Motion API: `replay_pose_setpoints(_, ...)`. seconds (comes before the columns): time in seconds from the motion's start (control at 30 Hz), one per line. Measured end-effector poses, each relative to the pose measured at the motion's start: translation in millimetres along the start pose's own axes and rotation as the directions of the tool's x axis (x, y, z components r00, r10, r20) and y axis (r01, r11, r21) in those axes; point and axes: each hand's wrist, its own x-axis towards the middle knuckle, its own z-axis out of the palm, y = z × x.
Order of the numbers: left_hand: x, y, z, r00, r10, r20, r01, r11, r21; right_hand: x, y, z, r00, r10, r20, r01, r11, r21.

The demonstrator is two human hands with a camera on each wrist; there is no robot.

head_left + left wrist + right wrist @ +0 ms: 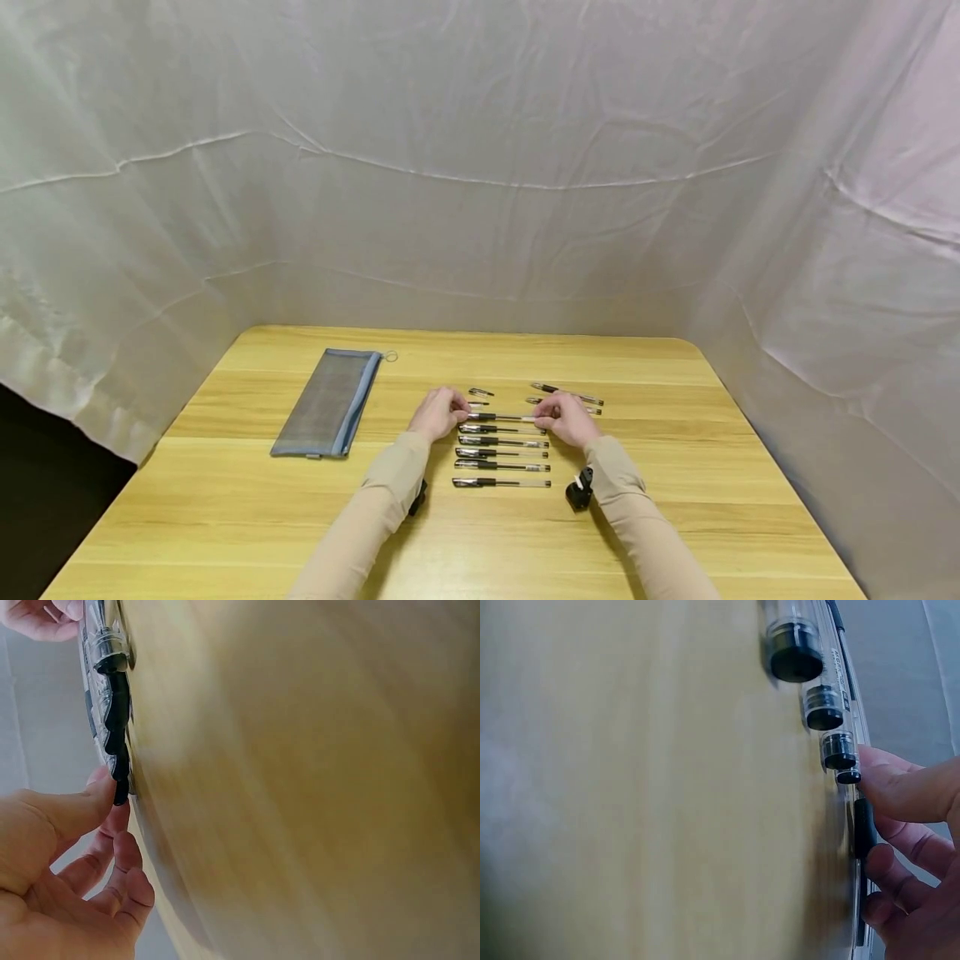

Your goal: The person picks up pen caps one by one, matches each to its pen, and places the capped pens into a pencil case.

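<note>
Several clear-barrelled gel pens with black grips lie side by side between my hands, such as the nearest pen point(501, 482). At the far end of this row, my left hand point(440, 414) pinches the capped end of the farthest pen point(510, 417) between thumb and fingers. My right hand point(567, 417) pinches that same pen's other end. Beyond the left fingers are two loose pen caps point(481, 392), one partly hidden. Two uncapped pens point(577, 396) lie slanted by the right hand, the closer one partly covered by it. In the right wrist view, a black grip point(864, 829) shows beside the fingers.
A blue-edged mesh zip pouch point(322, 404) lies flat to the left on the wooden table point(225, 517). Pale curtains point(480, 233) hang around the table's back and sides. Black wrist cameras point(579, 490) sit under both forearms.
</note>
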Motion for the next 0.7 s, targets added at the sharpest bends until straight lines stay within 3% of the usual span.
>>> replay_pose_setpoints(0.33, 1.5, 0.0, 1.5, 1.000, 0.009, -0.006, -0.009, 1.000, -0.011, 0, 3, 1, 1.000, 0.028, 0.002, -0.028, 0.999, 0.016)
replay_pose_setpoints(0.47, -1.5, -4.1, -1.3, 1.000, 0.022, -0.004, -0.022, 0.998, -0.061, -5, 8, -2, 1.000, 0.021, -0.014, -0.021, 0.999, 0.048)
replay_pose_setpoints(0.7, -8.1, -21.6, -13.8, 0.994, -0.033, -0.108, 0.016, 0.988, -0.156, -15, 28, -20, 0.982, 0.134, -0.132, -0.121, 0.988, 0.100)
